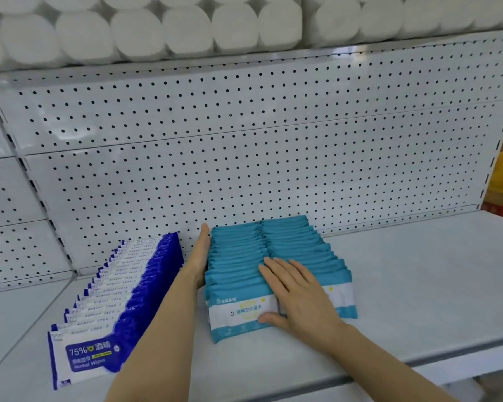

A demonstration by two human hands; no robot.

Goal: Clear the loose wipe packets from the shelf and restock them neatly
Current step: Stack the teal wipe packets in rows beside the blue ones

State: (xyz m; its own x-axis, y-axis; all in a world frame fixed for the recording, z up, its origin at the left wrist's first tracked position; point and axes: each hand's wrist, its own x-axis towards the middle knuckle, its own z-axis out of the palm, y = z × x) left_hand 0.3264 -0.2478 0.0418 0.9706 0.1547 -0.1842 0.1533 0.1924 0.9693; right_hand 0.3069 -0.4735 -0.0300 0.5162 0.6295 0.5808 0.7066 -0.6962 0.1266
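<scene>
Your left hand (201, 258) lies flat, fingers straight and together, pressed edge-on against the left side of the teal plastic wipe packets (238, 256); it grips nothing. Your right hand (298, 294) rests palm down on top of the same packets near the front, fingers straight and slightly spread across the seam between the two rows, thumb touching the white label of the front-left packet; it also holds nothing.

The teal packets stand in two rows side by side on the white metal shelf (418, 285), running from the perforated white back panel (273, 146) toward the front edge, each packet leaning back on the one behind. The left row's front packet sits a little nearer to you than the right row's.

Just to the left of your left forearm, apart from the teal rows, a single row of blue-and-white alcohol wipe packets (122, 288) runs at a slant from the back panel to the shelf front. On the shelf above lie white wrapped paper rolls (186, 27)
</scene>
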